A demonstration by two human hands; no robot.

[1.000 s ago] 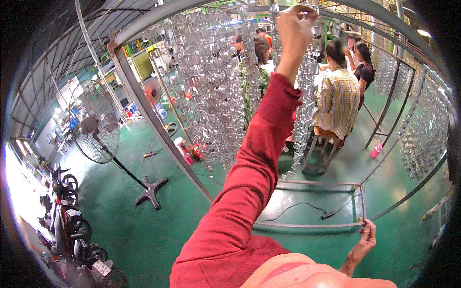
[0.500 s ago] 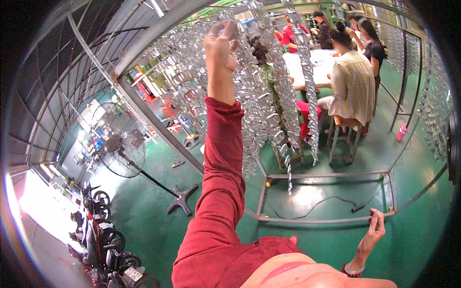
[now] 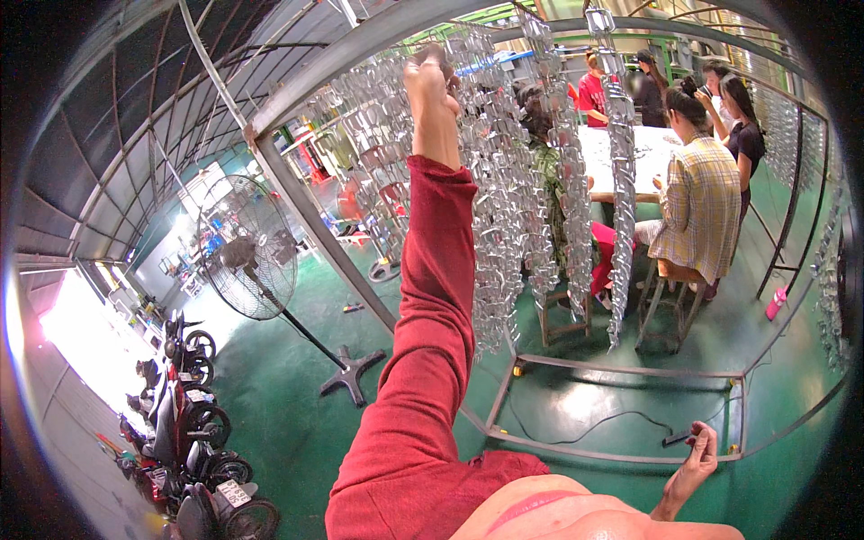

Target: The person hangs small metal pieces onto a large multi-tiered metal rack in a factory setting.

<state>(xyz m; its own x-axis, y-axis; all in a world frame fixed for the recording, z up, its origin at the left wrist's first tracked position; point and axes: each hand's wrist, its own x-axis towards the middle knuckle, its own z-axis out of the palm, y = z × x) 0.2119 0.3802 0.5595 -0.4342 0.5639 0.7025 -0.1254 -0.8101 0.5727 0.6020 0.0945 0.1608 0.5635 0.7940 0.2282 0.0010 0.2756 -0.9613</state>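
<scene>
While a grey metal frame is spanning the upper view, its top is running out past the picture's edge. Silver metal strands are hanging from it, lying dense around the raised hand and sparser to the right. A co-worker in patterned green is sitting behind them, mostly hidden. The red-sleeved left arm is pointing up toward the strands, and its left hand is showing bent fingers in front of them; the fingertips are blurring into shadow, so I cannot tell how wide they are standing or whether they are gripping a strand. Low at the right, the right hand is showing curled fingers near the thumb; whether anything is sitting between them, I cannot tell. A black power strip is appearing just beside those fingers.
</scene>
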